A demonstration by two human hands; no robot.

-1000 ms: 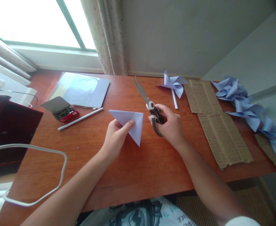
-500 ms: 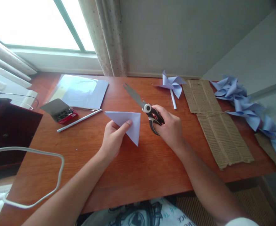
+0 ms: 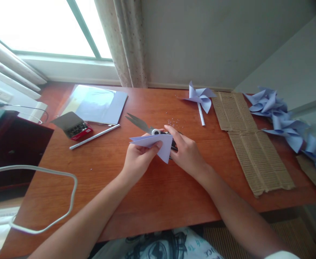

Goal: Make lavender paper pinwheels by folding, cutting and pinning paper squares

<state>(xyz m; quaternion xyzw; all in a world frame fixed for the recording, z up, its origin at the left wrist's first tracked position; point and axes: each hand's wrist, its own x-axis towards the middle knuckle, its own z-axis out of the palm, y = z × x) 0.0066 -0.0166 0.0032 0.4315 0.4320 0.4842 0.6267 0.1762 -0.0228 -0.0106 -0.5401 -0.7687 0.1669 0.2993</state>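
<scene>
My left hand [image 3: 139, 162] pinches a folded light-blue paper triangle [image 3: 158, 144] and holds it tilted above the wooden desk [image 3: 152, 194]. My right hand [image 3: 186, 154] grips the dark handles of a pair of scissors [image 3: 144, 126]. The scissor blades point left and away, slightly parted, just behind the paper. The paper hides part of the handles. Both hands meet near the middle of the desk.
A finished blue pinwheel [image 3: 199, 99] lies at the back. More pinwheels [image 3: 284, 124] pile up at the right beside corrugated cardboard strips [image 3: 252, 144]. At the left lie a paper stack [image 3: 98, 104], a red box of pins [image 3: 75, 127], a white stick [image 3: 94, 136] and a white cable [image 3: 52, 219].
The scissors swung from pointing up and away to pointing left, and came in behind the paper. My left hand lifted and tilted the triangle toward the scissors.
</scene>
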